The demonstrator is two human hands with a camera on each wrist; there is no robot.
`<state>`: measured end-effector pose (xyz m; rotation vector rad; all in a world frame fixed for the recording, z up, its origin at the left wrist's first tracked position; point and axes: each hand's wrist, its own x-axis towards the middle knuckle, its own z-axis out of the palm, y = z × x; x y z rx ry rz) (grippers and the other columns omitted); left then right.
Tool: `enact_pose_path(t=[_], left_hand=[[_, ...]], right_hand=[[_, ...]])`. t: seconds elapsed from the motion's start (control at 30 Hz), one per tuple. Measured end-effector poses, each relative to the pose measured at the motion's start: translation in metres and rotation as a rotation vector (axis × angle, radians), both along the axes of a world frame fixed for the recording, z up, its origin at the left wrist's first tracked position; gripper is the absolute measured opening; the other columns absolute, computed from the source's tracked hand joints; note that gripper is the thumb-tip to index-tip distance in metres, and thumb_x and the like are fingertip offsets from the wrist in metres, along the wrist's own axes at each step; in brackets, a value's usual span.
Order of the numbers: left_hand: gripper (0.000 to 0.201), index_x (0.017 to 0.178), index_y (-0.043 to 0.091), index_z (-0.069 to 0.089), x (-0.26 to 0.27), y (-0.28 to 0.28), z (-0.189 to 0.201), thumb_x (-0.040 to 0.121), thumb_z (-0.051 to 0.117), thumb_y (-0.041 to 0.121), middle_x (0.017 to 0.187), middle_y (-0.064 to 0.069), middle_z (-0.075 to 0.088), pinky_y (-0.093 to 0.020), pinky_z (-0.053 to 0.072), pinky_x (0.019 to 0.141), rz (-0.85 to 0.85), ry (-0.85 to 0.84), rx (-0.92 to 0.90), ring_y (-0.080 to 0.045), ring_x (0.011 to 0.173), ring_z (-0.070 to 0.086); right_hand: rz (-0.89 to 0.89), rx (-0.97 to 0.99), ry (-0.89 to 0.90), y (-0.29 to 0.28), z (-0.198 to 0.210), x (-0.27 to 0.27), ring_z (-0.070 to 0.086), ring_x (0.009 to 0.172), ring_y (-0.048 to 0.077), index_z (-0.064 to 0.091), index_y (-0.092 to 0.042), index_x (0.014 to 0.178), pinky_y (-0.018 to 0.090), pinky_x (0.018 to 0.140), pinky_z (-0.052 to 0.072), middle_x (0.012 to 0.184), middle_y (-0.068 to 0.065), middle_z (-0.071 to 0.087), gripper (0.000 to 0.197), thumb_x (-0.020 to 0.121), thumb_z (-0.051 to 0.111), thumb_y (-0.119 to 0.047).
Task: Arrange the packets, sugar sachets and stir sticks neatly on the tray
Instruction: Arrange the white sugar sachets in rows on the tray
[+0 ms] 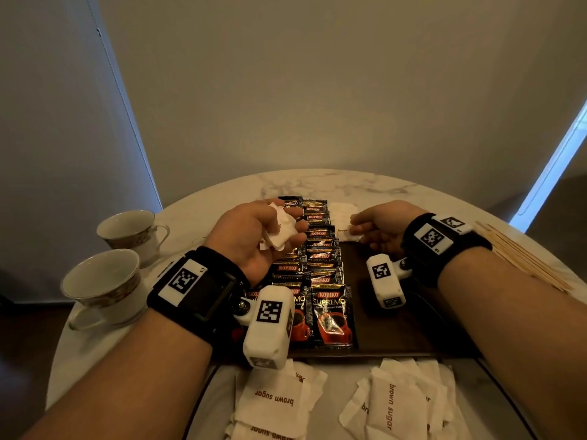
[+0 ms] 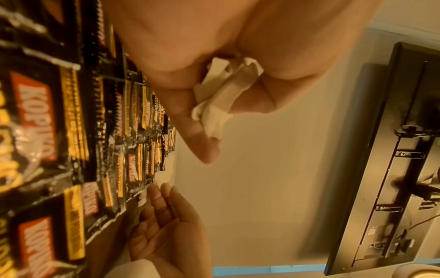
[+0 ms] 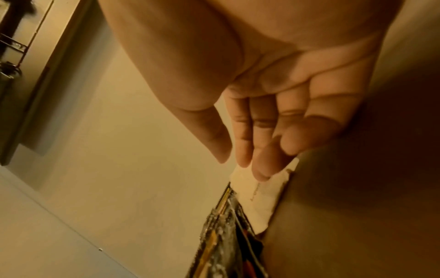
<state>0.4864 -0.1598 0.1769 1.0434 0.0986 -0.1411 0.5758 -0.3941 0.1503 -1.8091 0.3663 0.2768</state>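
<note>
Loose brown sugar sachets (image 1: 397,404) lay nearest the camera in two untidy heaps on the tabletop (image 1: 317,182), just in front of the near edge of the dark tray (image 1: 397,328). On the tray, black Kopiko coffee packets (image 1: 320,265) ran away from the camera in two overlapping rows along its left part; the right part of the tray was bare dark wood.

The left hand (image 1: 254,236) hovered palm-up above the packet rows, its fingers (image 2: 188,120) curled round a small bunch of white sachets (image 1: 281,231), crumpled together in the grip. The right hand (image 1: 378,225) reached toward the far end of the tray, fingers loosely extended, with its fingertips (image 3: 259,169) resting on a single white sachet (image 1: 344,230) that lay flat just beside the right-hand packet row; the wrist view showed the fingers pressing down on it rather than pinching it. Another white sachet (image 1: 341,209) lay just beyond it at the far end.

Wooden stir sticks (image 1: 521,255) lay in a loose bundle on the tabletop to the right of the tray, well apart from both hands. Two teacups (image 1: 104,281) stood on the left side of the tabletop, one behind the other.
</note>
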Motion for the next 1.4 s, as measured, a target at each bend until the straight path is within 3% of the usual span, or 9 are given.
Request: enact_pose_path(t=[0.13, 0.27, 0.37, 0.53, 0.7, 0.83, 1.07, 1.3, 1.4], left_hand=[[0.059, 0.135, 0.003, 0.049, -0.001, -0.001, -0.003, 0.087, 0.033, -0.026, 0.113, -0.030, 0.072, -0.044, 0.063, 0.081, -0.090, -0.048, -0.025, -0.044, 0.099, 0.074], [0.052, 0.132, 0.005, 0.055, -0.002, -0.005, -0.007, 0.088, 0.050, -0.024, 0.115, -0.028, 0.072, -0.049, 0.055, 0.099, -0.088, -0.106, 0.043, -0.044, 0.107, 0.072], [0.037, 0.116, 0.005, 0.066, -0.003, -0.007, -0.009, 0.086, 0.062, -0.016, 0.103, -0.015, 0.078, -0.041, 0.058, 0.091, -0.076, -0.134, 0.156, -0.030, 0.094, 0.075], [0.030, 0.106, 0.005, 0.067, -0.005, -0.005, -0.008, 0.082, 0.072, -0.013, 0.092, -0.010, 0.079, -0.028, 0.061, 0.062, -0.086, -0.139, 0.241, -0.021, 0.079, 0.077], [0.051, 0.119, -0.001, 0.063, -0.003, -0.004, -0.009, 0.073, 0.079, -0.014, 0.114, -0.023, 0.074, -0.031, 0.062, 0.064, -0.048, -0.142, 0.274, -0.030, 0.091, 0.076], [0.048, 0.116, -0.001, 0.064, 0.000, -0.002, -0.008, 0.073, 0.076, -0.020, 0.108, -0.022, 0.074, -0.027, 0.058, 0.055, 0.025, -0.168, 0.291, -0.029, 0.084, 0.076], [0.036, 0.111, 0.000, 0.069, -0.001, -0.002, -0.008, 0.077, 0.080, -0.006, 0.096, -0.014, 0.077, -0.025, 0.057, 0.054, 0.016, -0.174, 0.359, -0.022, 0.075, 0.075], [0.040, 0.110, 0.001, 0.069, -0.002, -0.010, -0.008, 0.076, 0.084, 0.016, 0.097, -0.015, 0.077, -0.027, 0.059, 0.056, 0.044, -0.127, 0.255, -0.021, 0.073, 0.075], [0.049, 0.117, -0.002, 0.066, -0.004, -0.010, -0.011, 0.071, 0.085, -0.001, 0.104, -0.017, 0.077, -0.026, 0.059, 0.059, -0.014, -0.150, 0.299, -0.023, 0.079, 0.076]], right_hand=[[0.016, 0.168, -0.095, 0.003, 0.015, -0.019, 0.058, 0.060, 0.013, 0.070, -0.012, 0.106, 0.026, 0.056, 0.045, 0.095, 0.004, 0.075, 0.013, 0.098, 0.064, -0.021], [0.236, 0.289, -0.230, 0.018, 0.029, -0.051, 0.056, 0.058, 0.008, 0.073, -0.013, 0.106, 0.023, 0.055, 0.040, 0.085, 0.000, 0.072, 0.023, 0.087, 0.074, -0.027], [0.348, 0.310, -0.280, 0.033, 0.028, -0.068, 0.055, 0.058, 0.007, 0.073, -0.014, 0.101, 0.021, 0.051, 0.045, 0.085, -0.001, 0.071, 0.035, 0.072, 0.080, -0.032], [0.279, 0.303, -0.391, 0.042, 0.015, -0.077, 0.056, 0.063, 0.009, 0.073, -0.014, 0.090, 0.025, 0.058, 0.046, 0.082, 0.001, 0.071, 0.008, 0.084, 0.078, -0.014], [0.198, 0.507, -0.389, 0.043, 0.013, -0.079, 0.064, 0.065, 0.016, 0.066, -0.005, 0.093, 0.025, 0.057, 0.057, 0.082, 0.012, 0.070, 0.002, 0.092, 0.067, -0.007], [0.195, 0.517, -0.365, 0.049, 0.011, -0.082, 0.065, 0.065, 0.017, 0.062, -0.007, 0.100, 0.028, 0.057, 0.058, 0.087, 0.014, 0.070, 0.005, 0.101, 0.058, -0.010], [0.328, 0.408, -0.362, 0.045, 0.010, -0.082, 0.066, 0.071, 0.016, 0.071, -0.007, 0.107, 0.026, 0.063, 0.058, 0.094, 0.009, 0.075, 0.041, 0.067, 0.078, -0.016], [0.278, 0.453, -0.361, 0.044, 0.005, -0.081, 0.067, 0.069, 0.017, 0.068, -0.008, 0.089, 0.030, 0.066, 0.059, 0.084, 0.008, 0.073, 0.027, 0.067, 0.081, -0.017], [0.244, 0.472, -0.345, 0.045, 0.006, -0.081, 0.067, 0.068, 0.018, 0.065, -0.006, 0.087, 0.030, 0.063, 0.060, 0.086, 0.010, 0.073, 0.025, 0.072, 0.080, -0.019]])
